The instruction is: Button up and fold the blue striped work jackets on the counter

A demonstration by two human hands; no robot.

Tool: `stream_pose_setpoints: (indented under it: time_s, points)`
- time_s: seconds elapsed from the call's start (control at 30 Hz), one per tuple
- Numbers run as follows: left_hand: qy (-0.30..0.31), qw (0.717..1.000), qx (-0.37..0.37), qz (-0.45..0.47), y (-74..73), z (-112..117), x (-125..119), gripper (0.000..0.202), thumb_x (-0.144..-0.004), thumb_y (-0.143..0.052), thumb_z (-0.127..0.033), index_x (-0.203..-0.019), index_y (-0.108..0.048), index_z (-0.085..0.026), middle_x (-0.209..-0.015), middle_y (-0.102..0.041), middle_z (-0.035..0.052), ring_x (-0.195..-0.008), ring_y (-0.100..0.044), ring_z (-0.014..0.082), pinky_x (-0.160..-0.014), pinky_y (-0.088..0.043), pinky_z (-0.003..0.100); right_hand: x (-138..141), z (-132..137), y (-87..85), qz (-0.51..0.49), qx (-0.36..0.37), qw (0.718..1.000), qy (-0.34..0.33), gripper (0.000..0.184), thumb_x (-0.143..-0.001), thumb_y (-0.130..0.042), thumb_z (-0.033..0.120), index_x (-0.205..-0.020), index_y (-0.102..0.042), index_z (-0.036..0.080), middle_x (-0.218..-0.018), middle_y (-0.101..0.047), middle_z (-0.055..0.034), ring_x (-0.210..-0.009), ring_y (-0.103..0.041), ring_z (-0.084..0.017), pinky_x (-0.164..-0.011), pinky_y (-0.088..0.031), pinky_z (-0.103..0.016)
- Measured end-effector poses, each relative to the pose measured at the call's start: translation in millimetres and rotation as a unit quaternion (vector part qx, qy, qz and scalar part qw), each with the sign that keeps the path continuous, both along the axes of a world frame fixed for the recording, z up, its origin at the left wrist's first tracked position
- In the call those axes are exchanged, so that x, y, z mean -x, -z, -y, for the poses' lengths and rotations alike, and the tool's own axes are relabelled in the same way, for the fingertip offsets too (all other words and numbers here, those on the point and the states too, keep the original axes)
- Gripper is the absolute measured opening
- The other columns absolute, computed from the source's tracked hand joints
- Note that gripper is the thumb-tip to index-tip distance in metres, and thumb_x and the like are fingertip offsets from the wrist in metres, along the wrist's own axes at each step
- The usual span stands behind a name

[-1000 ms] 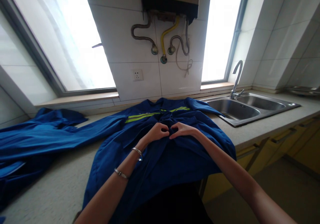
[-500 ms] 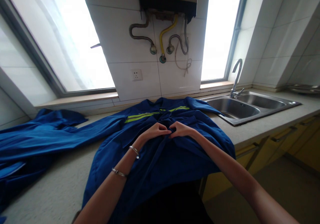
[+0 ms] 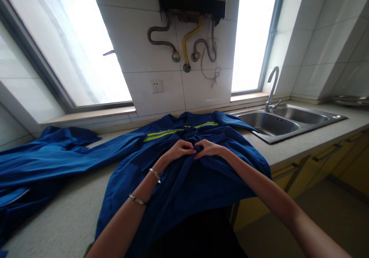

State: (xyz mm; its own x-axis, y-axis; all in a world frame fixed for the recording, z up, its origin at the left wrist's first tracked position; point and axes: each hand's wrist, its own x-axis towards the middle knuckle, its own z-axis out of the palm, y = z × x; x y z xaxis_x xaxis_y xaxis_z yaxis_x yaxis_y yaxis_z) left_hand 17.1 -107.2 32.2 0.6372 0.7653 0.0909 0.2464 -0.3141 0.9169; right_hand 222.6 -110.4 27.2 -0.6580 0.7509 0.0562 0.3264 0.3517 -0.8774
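A blue work jacket (image 3: 173,188) with yellow-green stripes across its chest lies spread on the counter, its lower edge hanging over the front. My left hand (image 3: 181,149), with two silver bangles on the forearm, pinches the jacket's front edge near its middle. Close against it, my right hand (image 3: 208,149) grips the same edge between thumb and fingers. The fingertips of both hands almost meet. Whatever small part of the cloth lies between them is hidden by the fingers.
Another blue garment (image 3: 52,158) is heaped on the counter (image 3: 69,208) at the left. A steel double sink (image 3: 305,129) with a tap (image 3: 272,90) is set in at the right. Above the jacket, a water heater (image 3: 191,0) with pipes hangs on the tiled wall.
The fingers have shifted slightly at the jacket's front edge, and a bit more blue cloth shows between the fingertips. The jacket itself lies as before.
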Motion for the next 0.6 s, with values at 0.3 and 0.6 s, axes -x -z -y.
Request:
stream_pose_setpoints:
  time_s: [0.3, 0.6]
  points:
    - [0.000, 1.000, 0.019, -0.008, -13.3, 8.1, -0.5, 0.030, -0.066, -0.073, -0.040, -0.069, -0.070, -0.010, -0.066, -0.061, 0.0016, -0.061, -0.050, 0.0106, -0.059, -0.037, 0.021, 10.3, -4.6, 18.3, -0.089, 0.088, 0.991, 0.046, 0.028, -0.051, -0.078, 0.025, -0.070, -0.062, 0.012, -0.063, -0.057, 0.0052, -0.056, -0.046, -0.008, -0.053, -0.033, -0.020]
    - [-0.042, 0.994, 0.088, -0.048, -21.3, 14.2, 2.9, 0.016, -0.065, -0.070, -0.026, -0.062, -0.073, -0.011, -0.056, -0.061, 0.0041, -0.054, -0.049, 0.0116, -0.056, -0.036, 0.024, 16.3, -3.8, 23.1, -0.008, -0.050, 0.997, 0.066, 0.025, -0.054, -0.075, 0.025, -0.070, -0.061, 0.013, -0.061, -0.049, 0.0072, -0.058, -0.042, -0.007, -0.053, -0.030, -0.019]
